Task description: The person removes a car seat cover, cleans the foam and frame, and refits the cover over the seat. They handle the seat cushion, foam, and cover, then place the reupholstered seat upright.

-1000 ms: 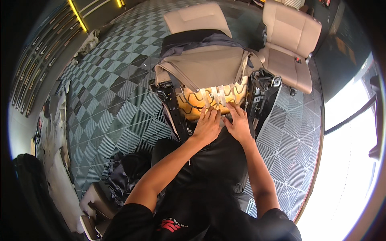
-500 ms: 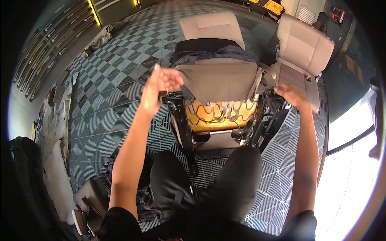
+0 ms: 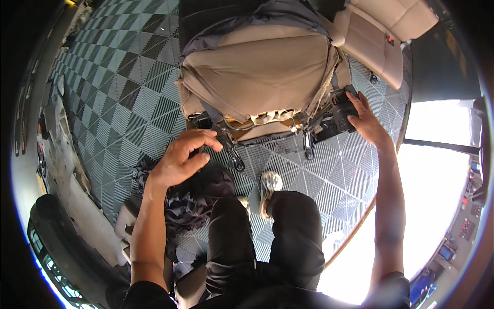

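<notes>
In front of me stands a car seat with a brown-beige fabric cover over a dark metal frame. Gathered cover edge and a bit of yellow foam show along its near side. My right hand grips the black plastic side part at the seat's near right corner, thumb and fingers on either side of it. My left hand hovers by the near left corner with fingers curved and thumb apart, holding nothing. Close to its fingertips is a black bracket. Dark cloth lies bunched over the seat's far end.
Another beige car seat stands at the far right. Crumpled dark fabric lies on the patterned tile floor left of my legs. A pale floor lining runs along the left. Bright light falls in at the right.
My view has tilted down, closer over the seat. The seat's cover side now faces up, hiding most springs and foam. My left hand has come off the frame's left side, nearer me.
</notes>
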Available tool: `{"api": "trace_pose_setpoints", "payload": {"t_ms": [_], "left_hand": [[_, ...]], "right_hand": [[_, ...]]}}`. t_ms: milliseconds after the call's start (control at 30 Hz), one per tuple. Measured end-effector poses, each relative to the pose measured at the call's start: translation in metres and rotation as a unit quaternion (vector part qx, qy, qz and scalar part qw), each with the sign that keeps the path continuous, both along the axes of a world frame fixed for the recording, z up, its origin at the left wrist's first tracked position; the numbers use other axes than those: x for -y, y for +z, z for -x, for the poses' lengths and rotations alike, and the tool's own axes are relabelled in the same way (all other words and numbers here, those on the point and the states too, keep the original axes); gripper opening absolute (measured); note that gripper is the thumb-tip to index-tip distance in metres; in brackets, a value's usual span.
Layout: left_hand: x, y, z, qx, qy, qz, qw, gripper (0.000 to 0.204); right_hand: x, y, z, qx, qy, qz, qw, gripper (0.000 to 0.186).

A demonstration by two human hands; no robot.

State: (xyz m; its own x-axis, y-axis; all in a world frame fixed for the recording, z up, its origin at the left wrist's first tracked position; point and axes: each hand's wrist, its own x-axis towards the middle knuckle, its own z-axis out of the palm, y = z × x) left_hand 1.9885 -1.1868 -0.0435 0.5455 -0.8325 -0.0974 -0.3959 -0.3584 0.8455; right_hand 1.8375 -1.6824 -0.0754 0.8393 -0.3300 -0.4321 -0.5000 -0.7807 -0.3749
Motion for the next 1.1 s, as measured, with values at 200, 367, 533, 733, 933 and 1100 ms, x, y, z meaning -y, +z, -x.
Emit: {"api": "trace_pose_setpoints", "payload": {"t_ms": [200, 367, 533, 733, 933, 1100], "left_hand": [[-0.015, -0.003, 0.086, 0.050, -0.007, -0.101, 0.994, 0.050], [-0.032, -0.023, 0.158, 0.096, -0.015, -0.097, 0.991, 0.046], [-0.055, -0.043, 0.223, 0.110, -0.017, -0.079, 0.991, 0.038], [-0.067, -0.062, 0.331, 0.161, -0.032, -0.107, 0.981, 0.039], [-0.088, 0.013, 0.314, 0.114, 0.533, 0.069, 0.836, 0.061], [-0.024, 0.098, 0.127, -0.197, 0.555, 0.295, 0.752, 0.090]], "right_hand": [[-0.029, -0.007, 0.078, -0.023, -0.005, 0.072, 0.997, 0.073], [-0.055, -0.014, 0.140, -0.042, -0.077, 0.039, 0.995, 0.078], [-0.088, -0.028, 0.204, -0.051, -0.108, 0.095, 0.988, 0.089], [-0.125, -0.064, 0.312, -0.033, -0.106, 0.113, 0.987, 0.096], [-0.170, -0.042, 0.408, 0.126, -0.186, 0.186, 0.956, 0.050], [-0.204, 0.023, 0.388, 0.278, -0.477, -0.014, 0.834, 0.050]]}}
